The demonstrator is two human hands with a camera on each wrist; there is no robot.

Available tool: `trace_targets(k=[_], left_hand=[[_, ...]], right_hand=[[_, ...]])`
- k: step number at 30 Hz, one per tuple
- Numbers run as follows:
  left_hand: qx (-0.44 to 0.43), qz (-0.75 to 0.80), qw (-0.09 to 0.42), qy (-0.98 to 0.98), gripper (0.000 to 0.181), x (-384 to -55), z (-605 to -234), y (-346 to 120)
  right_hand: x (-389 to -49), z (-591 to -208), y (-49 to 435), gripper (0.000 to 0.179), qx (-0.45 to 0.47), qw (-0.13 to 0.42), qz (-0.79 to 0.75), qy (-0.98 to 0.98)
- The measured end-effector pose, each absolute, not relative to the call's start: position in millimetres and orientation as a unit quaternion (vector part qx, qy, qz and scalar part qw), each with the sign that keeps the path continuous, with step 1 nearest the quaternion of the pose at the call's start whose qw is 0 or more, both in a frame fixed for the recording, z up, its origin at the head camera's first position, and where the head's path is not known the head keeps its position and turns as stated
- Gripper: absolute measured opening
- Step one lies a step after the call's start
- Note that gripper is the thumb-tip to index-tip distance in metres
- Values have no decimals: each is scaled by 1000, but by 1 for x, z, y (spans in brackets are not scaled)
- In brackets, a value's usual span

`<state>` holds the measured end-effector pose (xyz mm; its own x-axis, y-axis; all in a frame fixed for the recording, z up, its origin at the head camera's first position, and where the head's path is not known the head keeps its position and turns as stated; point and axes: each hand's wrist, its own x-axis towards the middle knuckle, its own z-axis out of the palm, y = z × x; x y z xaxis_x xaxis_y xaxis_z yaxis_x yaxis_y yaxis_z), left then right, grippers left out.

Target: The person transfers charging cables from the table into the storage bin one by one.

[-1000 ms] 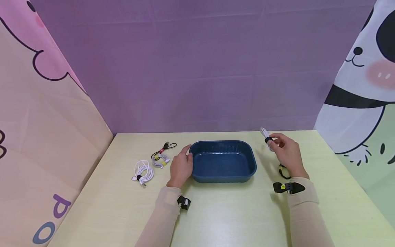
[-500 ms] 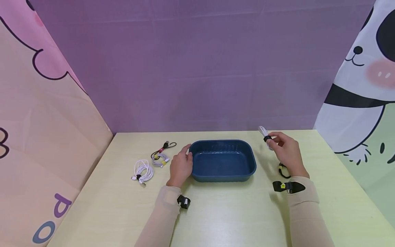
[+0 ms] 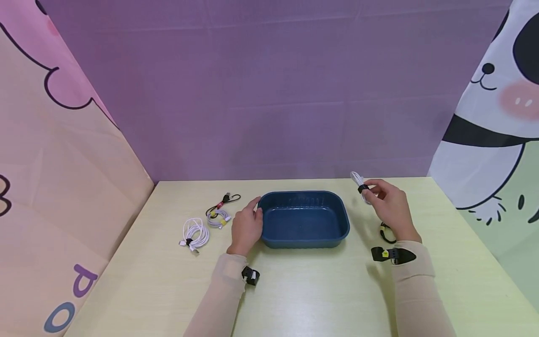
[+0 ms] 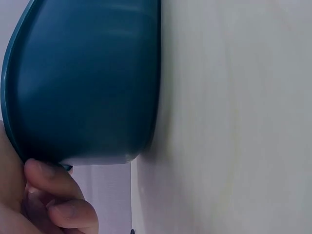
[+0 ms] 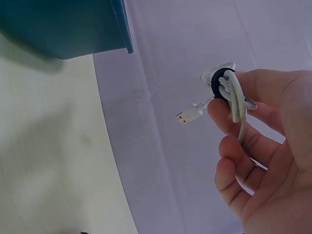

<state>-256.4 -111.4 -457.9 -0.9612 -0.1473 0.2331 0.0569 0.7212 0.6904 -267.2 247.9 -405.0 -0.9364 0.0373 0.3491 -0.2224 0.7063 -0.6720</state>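
A dark blue plastic basin (image 3: 303,231) stands on the table in the head view. At its left end is my left hand (image 3: 246,228), gripping the rim; the left wrist view has the curled fingers (image 4: 53,180) close under the basin's wall (image 4: 87,87). Right of the basin, raised above the table, my right hand (image 3: 391,206) pinches a coiled white USB cable (image 3: 358,180) bound by a black strap. In the right wrist view the cable's USB plug (image 5: 189,114) sticks out to the left of the fingertips.
Left of the basin lie a large white cable coil (image 3: 196,234), a smaller white coil (image 3: 218,219) with yellow ties, and a black cable (image 3: 227,200) partly over it. A black cable loop (image 3: 385,233) lies beside the right wrist. Printed cloth walls (image 3: 269,93) surround the table.
My right hand has drifted slightly left and up with the white USB cable, a little nearer the basin. My left hand and the basin stay put.
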Motion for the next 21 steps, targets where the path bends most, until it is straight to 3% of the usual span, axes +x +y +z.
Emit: trace_targets(k=[21], left_hand=[[16,-374,159,-914,38,-259,-463,-112]], right_hand=[[-266,-400,241,28,57,156,384,-908]])
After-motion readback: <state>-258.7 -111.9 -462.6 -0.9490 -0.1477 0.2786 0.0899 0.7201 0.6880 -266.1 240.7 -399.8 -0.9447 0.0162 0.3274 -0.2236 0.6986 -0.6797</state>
